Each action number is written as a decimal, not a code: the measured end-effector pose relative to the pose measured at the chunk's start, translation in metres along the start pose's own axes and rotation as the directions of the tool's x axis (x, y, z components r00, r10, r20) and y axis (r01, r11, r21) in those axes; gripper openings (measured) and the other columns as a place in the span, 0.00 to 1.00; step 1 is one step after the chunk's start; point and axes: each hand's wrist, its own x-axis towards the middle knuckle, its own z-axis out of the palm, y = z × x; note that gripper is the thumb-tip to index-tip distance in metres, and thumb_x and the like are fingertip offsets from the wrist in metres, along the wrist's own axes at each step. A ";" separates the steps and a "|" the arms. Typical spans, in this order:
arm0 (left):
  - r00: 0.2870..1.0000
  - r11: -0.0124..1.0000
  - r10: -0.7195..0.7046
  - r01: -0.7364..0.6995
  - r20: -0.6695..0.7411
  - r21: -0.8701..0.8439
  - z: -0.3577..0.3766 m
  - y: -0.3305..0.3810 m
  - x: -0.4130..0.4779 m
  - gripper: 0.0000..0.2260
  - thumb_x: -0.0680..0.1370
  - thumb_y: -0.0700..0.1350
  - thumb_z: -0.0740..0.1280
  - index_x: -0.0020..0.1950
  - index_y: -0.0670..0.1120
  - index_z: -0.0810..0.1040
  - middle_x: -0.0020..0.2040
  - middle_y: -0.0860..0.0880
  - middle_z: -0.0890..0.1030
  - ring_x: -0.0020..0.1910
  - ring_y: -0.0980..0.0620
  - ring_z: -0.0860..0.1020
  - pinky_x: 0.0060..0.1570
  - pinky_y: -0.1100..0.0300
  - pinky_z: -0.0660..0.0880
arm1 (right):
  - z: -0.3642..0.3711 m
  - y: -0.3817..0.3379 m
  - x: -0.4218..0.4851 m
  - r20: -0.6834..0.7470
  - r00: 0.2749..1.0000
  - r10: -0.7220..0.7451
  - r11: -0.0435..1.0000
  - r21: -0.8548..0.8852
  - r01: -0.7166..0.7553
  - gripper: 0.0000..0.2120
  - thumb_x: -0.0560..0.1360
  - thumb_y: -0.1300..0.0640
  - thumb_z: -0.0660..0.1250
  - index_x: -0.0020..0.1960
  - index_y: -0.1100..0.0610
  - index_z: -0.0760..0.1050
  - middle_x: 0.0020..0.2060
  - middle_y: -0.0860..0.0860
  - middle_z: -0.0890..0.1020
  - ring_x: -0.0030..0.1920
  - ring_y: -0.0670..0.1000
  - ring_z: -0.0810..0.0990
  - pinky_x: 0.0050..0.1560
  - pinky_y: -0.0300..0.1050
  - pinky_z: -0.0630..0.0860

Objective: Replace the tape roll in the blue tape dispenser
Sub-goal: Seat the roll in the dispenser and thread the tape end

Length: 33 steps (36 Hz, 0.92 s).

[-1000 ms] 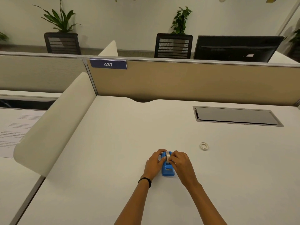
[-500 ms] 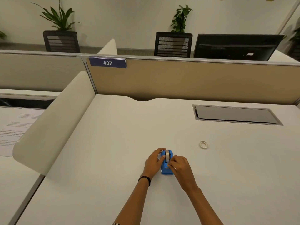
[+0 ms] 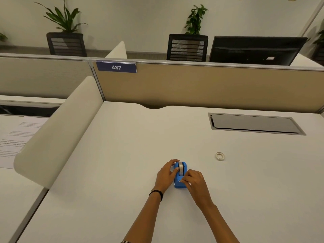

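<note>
Desk: wide white laminate desk (image 3: pixel 122 172) fills the lower view and carries the task's things.
Partition: tan fabric partition panel (image 3: pixel 210 88) stands along the desk's far edge. A dark blue number sign (image 3: pixel 116 67) reading 437 sits at its top left.
Divider: white rounded divider board (image 3: pixel 57 130) stands upright along the desk's left edge.
Monitor: black flat monitor (image 3: pixel 254 50) shows its back beyond the partition, on the right.
Hatch: grey rectangular metal cable hatch (image 3: pixel 254 123) is set into the desk at far right.
Paper: white printed sheet (image 3: pixel 15 137) lies flat on the neighbouring surface, left of the divider.
Left hand: left hand (image 3: pixel 165 175) has its fingers curled round the left side of the blue plastic tape dispenser (image 3: pixel 178 184) and grips it.
Right hand: right hand (image 3: pixel 195 181) has curled fingertips pinching at the dispenser's near end. Cannot tell whether a tape end is between them.
Dispenser: stands upright on the desk near centre, between both hands.
Roll: grey-white tape roll (image 3: pixel 181 168) is seated on edge in the dispenser's far half.
Ring: small white flat ring (image 3: pixel 219 156) lies on the desk right of the dispenser, apart from both hands.
Band: thin black wristband (image 3: pixel 156 192) circles the left wrist.
</note>
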 end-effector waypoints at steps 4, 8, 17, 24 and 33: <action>1.000 1.000 -0.006 0.006 -0.006 -0.006 0.001 0.000 0.000 0.13 0.80 0.48 0.59 0.64 0.52 0.70 0.63 0.51 0.76 0.59 0.54 0.75 0.55 0.67 0.70 | -0.001 0.000 0.001 -0.010 1.000 0.003 1.000 0.019 -0.003 0.06 0.63 0.57 0.77 0.35 0.59 0.81 0.31 0.53 0.84 0.30 0.48 0.82 0.34 0.35 0.78; 1.000 1.000 -0.010 0.009 -0.004 -0.012 0.000 0.001 0.000 0.14 0.80 0.48 0.59 0.65 0.51 0.70 0.64 0.50 0.76 0.60 0.52 0.75 0.60 0.60 0.72 | -0.003 -0.001 0.000 0.060 0.997 0.040 0.998 0.039 -0.042 0.13 0.54 0.62 0.81 0.35 0.59 0.81 0.32 0.54 0.83 0.31 0.50 0.82 0.35 0.40 0.79; 1.000 1.000 0.002 -0.002 -0.003 -0.012 -0.001 0.002 0.000 0.13 0.80 0.48 0.59 0.65 0.51 0.70 0.64 0.51 0.76 0.60 0.52 0.75 0.59 0.61 0.71 | -0.003 -0.001 0.001 0.075 0.995 0.059 0.996 0.061 -0.063 0.11 0.56 0.62 0.81 0.35 0.59 0.81 0.31 0.54 0.83 0.31 0.50 0.81 0.35 0.39 0.79; 1.000 1.000 0.005 -0.005 0.002 -0.008 -0.001 0.002 0.000 0.13 0.80 0.48 0.59 0.64 0.52 0.70 0.63 0.51 0.76 0.59 0.53 0.75 0.56 0.64 0.71 | -0.002 0.000 -0.001 0.145 0.978 0.152 0.976 0.136 -0.172 0.08 0.67 0.61 0.73 0.44 0.63 0.81 0.41 0.59 0.83 0.42 0.56 0.80 0.45 0.40 0.73; 1.000 1.000 -0.006 0.006 0.004 -0.007 -0.001 0.002 -0.001 0.13 0.80 0.48 0.59 0.64 0.52 0.70 0.63 0.51 0.76 0.59 0.53 0.75 0.56 0.65 0.69 | -0.001 0.001 -0.003 0.216 0.952 0.217 0.960 0.133 -0.248 0.12 0.72 0.57 0.68 0.52 0.63 0.78 0.50 0.59 0.81 0.50 0.55 0.78 0.52 0.36 0.68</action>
